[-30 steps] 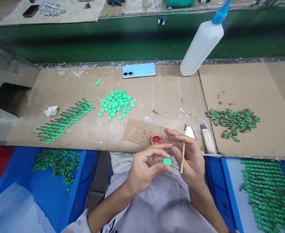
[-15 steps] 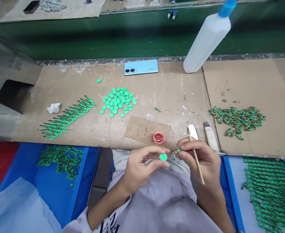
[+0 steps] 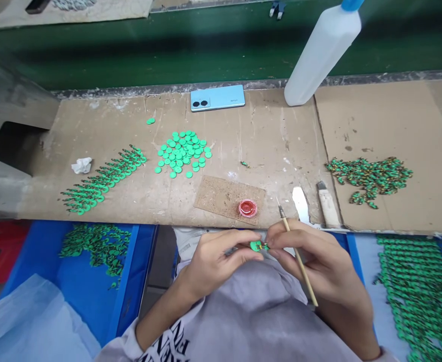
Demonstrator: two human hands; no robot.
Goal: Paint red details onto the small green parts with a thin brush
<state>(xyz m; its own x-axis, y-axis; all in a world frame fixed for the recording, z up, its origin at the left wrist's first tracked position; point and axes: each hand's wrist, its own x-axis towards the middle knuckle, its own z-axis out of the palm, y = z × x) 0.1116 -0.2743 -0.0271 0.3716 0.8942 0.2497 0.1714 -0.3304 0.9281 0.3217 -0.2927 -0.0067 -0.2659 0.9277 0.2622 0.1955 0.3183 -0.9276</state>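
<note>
Large dark letters ran across the shirt [image 3: 243,322] near the lower edge, cut off and unreadable; small writing on the phone [image 3: 217,97] was too small to make out. The left hand [image 3: 213,261] was curled above the lap, thumb and forefinger pinched shut on a green disc [image 3: 255,246]. The right hand [image 3: 311,261] met it from the other side, its fingertips closed on a small green-and-yellow piece [image 3: 264,246] touching the disc, while a stick [image 3: 298,259] lay slanted across the same fingers, its tip pointing toward the bench [image 3: 281,141]. Just beyond the hands a red cap [image 3: 247,207] sat on a cork pad [image 3: 224,193]. A bottle [image 3: 321,53] stood farther back.
</note>
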